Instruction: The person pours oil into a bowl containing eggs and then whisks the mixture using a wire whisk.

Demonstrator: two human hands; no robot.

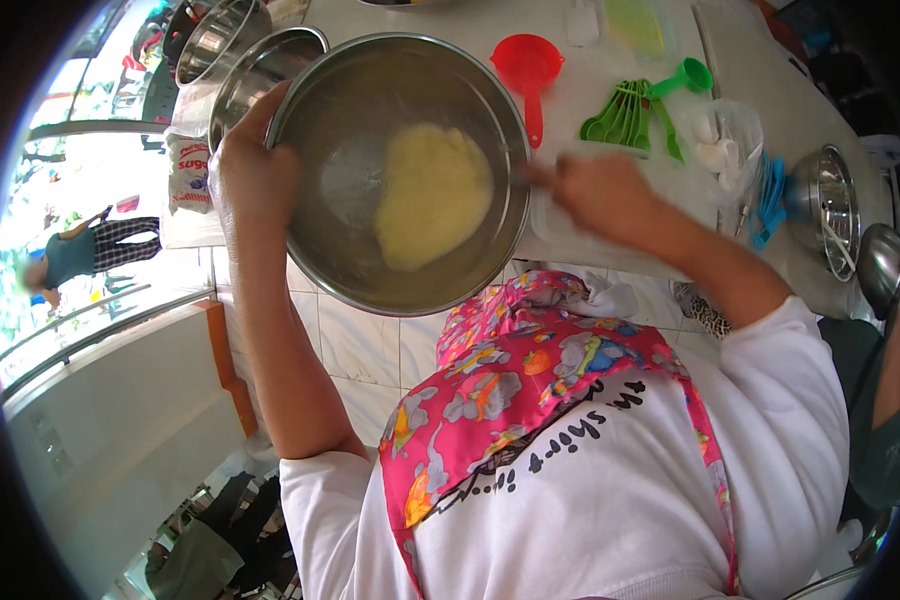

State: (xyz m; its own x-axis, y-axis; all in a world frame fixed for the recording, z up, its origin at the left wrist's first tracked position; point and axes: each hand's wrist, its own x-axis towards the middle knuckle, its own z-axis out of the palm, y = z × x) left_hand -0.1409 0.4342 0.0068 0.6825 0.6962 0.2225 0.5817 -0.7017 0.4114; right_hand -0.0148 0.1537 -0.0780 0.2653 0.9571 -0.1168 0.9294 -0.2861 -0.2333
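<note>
My left hand [259, 161] grips the left rim of a large stainless steel mixing bowl [412, 75], tilted so that its inside faces me. A pale yellow liquid mixture [435, 199] has pooled toward the right half of the bowl. Motion blurs my right hand [607, 195], whose finger reaches to the bowl's right rim; whether it touches the rim or holds anything is unclear.
On the table [570, 105] lie a red measuring cup [527, 71], green measuring spoons [622, 124], a plastic bag of eggshells [724, 154] and blue utensils [771, 199]. Steel bowls [259, 71] and a sugar packet [190, 172] stand left. Another person's arm [894, 352] holds a bowl [881, 266] at right.
</note>
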